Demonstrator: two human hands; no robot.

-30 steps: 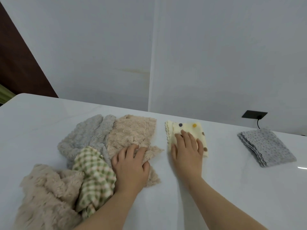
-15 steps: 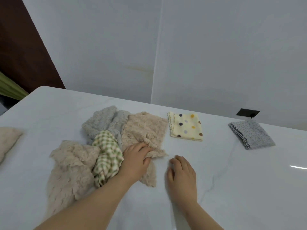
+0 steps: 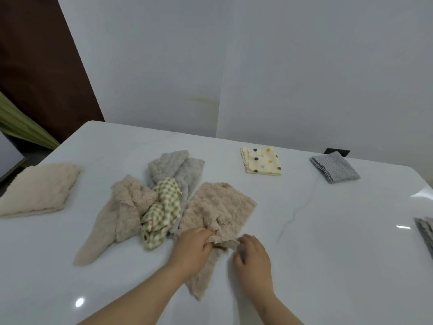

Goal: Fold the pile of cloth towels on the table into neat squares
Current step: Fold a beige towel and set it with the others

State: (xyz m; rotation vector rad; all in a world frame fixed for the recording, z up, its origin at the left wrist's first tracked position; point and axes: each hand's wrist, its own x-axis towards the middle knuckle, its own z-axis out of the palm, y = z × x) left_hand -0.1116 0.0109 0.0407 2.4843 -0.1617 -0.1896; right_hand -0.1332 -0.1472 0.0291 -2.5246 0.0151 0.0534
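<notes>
A loose pile of towels lies in the middle of the white table [image 3: 328, 254]: a fluffy beige towel [image 3: 215, 207], a green checked towel [image 3: 164, 207], a grey fluffy towel [image 3: 175, 165] and another beige towel [image 3: 117, 219]. My left hand [image 3: 194, 249] grips the near edge of the fluffy beige towel, fingers curled into the fabric. My right hand [image 3: 253, 256] is just to its right, fingertips at the same towel's corner; whether it pinches the cloth is unclear. A folded yellow dotted towel [image 3: 261, 161] lies beyond.
A folded grey dotted towel [image 3: 335, 168] sits at the back right, near a black wall socket [image 3: 337, 151]. A beige towel [image 3: 37, 188] lies at the far left edge. Another grey cloth [image 3: 425, 231] shows at the right edge. A wall stands close behind the table.
My right hand left the folded yellow dotted towel and came back to the beige towel's corner. My left hand went from resting flat on the beige towel to gripping its edge. The view shifted left.
</notes>
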